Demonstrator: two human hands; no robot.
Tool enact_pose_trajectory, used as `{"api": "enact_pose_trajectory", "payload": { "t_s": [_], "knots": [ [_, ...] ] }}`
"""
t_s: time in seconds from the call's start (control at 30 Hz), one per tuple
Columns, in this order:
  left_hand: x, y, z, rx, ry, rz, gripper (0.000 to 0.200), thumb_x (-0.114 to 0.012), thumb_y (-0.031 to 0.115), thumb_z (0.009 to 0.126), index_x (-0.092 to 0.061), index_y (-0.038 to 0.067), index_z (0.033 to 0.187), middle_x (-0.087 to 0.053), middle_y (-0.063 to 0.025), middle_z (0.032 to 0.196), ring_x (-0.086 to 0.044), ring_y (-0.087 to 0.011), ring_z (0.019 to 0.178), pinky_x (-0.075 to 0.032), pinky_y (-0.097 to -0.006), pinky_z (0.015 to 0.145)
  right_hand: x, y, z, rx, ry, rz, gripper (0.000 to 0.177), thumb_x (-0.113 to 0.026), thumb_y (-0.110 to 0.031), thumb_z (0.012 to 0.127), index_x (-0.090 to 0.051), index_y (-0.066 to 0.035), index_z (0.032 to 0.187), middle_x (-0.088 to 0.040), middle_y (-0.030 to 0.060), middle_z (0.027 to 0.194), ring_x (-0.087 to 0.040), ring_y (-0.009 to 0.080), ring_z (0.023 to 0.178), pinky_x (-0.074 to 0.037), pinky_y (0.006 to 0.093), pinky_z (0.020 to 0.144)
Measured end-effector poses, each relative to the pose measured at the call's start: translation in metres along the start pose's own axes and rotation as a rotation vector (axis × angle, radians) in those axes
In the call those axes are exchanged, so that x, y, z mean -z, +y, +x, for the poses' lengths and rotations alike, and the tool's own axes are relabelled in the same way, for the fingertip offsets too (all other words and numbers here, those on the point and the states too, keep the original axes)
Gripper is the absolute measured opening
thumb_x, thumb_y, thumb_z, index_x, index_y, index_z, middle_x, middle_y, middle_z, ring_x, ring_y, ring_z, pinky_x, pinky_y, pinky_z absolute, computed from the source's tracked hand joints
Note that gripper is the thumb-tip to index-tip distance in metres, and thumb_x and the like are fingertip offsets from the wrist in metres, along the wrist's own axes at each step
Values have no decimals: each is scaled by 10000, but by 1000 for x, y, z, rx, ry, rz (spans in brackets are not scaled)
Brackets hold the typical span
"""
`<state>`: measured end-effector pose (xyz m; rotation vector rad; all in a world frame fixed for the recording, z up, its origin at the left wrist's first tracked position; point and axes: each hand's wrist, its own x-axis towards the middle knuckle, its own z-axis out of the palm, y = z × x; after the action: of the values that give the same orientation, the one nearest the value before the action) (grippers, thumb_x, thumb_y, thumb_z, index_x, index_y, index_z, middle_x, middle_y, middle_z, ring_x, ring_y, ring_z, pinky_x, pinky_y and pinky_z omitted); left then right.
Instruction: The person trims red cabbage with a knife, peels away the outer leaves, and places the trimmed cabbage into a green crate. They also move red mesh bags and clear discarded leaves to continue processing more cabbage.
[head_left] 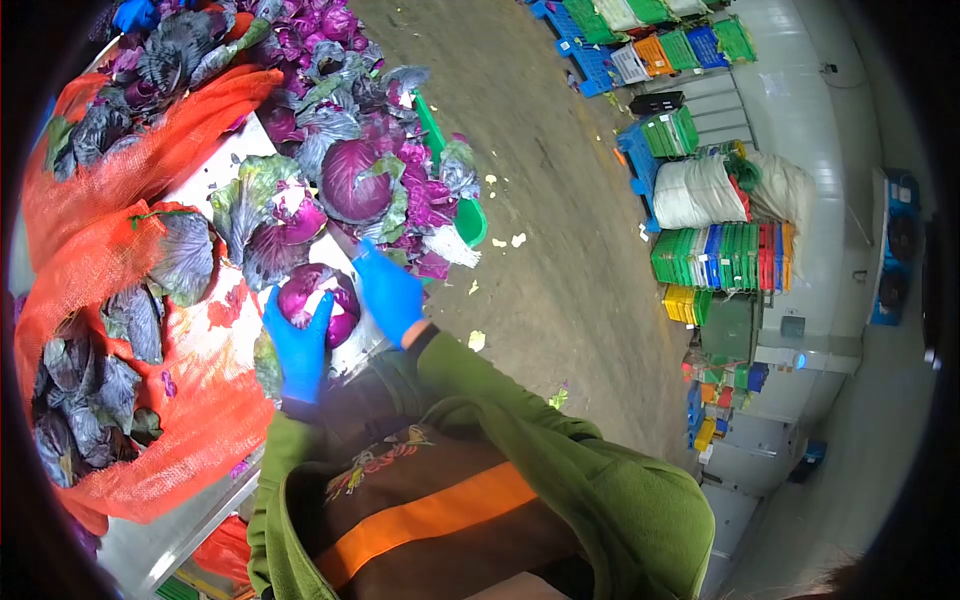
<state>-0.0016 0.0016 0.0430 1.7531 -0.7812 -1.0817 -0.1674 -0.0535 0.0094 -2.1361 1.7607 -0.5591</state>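
My left hand point(297, 345), in a blue glove, is wrapped round a purple cabbage point(343, 318) on the table. The cabbage has a pale cut patch on top. Just right of it is my right hand point(388, 292), also blue-gloved, its fingers drawn together and pointing up and left. A greyish strip shows by those fingertips, too blurred to name. Beyond the hands sit a whole purple cabbage point(356, 180) and another with loose outer leaves point(280, 235). Red mesh sacks point(190, 430) with dark cabbage leaves point(85, 400) lie at the left.
Purple leaves pile over a green crate point(470, 222) at the table's right edge. Another person's blue-gloved hand point(136, 15) shows at top left. Leaf scraps dot the floor point(540, 270). Stacked colored crates point(705, 257) and white sacks point(700, 192) stand along the far side.
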Motion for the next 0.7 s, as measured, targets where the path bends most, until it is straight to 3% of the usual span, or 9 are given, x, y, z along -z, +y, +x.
{"api": "enact_pose_trajectory", "payload": {
  "t_s": [0.03, 0.07, 0.13, 0.17, 0.27, 0.4, 0.43, 0.7],
  "knots": [
    [0, -9, -5, -47, 12, 95, 876, -821, 341, 766, -363, -44, 1406, -418, -230, 1373, -456, -321, 1259, -362, -411, 1084, 14, 13, 19, -243, -280, -89, 501, -531, -377, 955, -506, -87, 1363, -679, 181, 1011, -665, 363, 839, -522, 459, 678],
    [1, -11, -8, -97, 21, 196, 884, -828, 341, 754, -367, -50, 1399, -415, -231, 1378, -454, -322, 1261, -358, -412, 1087, 18, 20, 23, -248, -279, -86, 501, -531, -377, 955, -506, -87, 1363, -679, 181, 1011, -665, 363, 839, -522, 459, 678],
    [-1, -14, -10, -219, 8, 295, 891, -832, 329, 746, -360, -46, 1402, -405, -242, 1372, -417, -355, 1277, -326, -432, 1104, 21, 29, 26, -184, -257, 284, 505, -509, -406, 974, -519, -81, 1361, -666, 217, 1088, -658, 382, 922, -519, 454, 764],
    [-1, -8, -12, -219, -12, 303, 889, -826, 334, 754, -354, -44, 1406, -406, -249, 1367, -413, -366, 1277, -323, -440, 1103, 40, 8, 25, -197, -344, 304, 505, -466, -403, 1000, -491, -81, 1387, -651, 232, 1133, -651, 378, 983, -507, 447, 824],
    [-8, 2, -6, -227, -6, 324, 869, -801, 346, 783, -345, -42, 1413, -405, -263, 1360, -409, -384, 1274, -323, -452, 1098, 57, -22, 8, -81, -306, 222, 490, -444, -387, 1013, -478, -81, 1394, -662, 221, 1110, -658, 371, 960, -515, 446, 793],
    [-7, 7, -5, -173, 6, 316, 819, -744, 362, 843, -331, -41, 1423, -399, -285, 1351, -412, -402, 1264, -329, -463, 1088, 54, -30, -19, 8, -386, 125, 519, -459, -343, 1005, -372, -107, 1459, -677, 185, 960, -668, 349, 821, -512, 459, 651],
    [-8, 5, -5, -182, 20, 338, 792, -724, 360, 863, -335, -39, 1426, -398, -298, 1338, -425, -411, 1248, -333, -462, 1083, 43, -25, -25, 65, -280, 113, 536, -474, -337, 995, -358, -98, 1461, -665, 172, 906, -660, 338, 766, -500, 464, 611],
    [-13, 7, -7, -203, 28, 388, 781, -727, 374, 858, -356, -11, 1427, -403, -291, 1324, -453, -421, 1219, -361, -462, 1064, 38, -36, -2, 39, -314, -84, 540, -508, -340, 979, -391, -73, 1434, -673, 141, 904, -666, 323, 771, -509, 449, 615]
  ]
}}
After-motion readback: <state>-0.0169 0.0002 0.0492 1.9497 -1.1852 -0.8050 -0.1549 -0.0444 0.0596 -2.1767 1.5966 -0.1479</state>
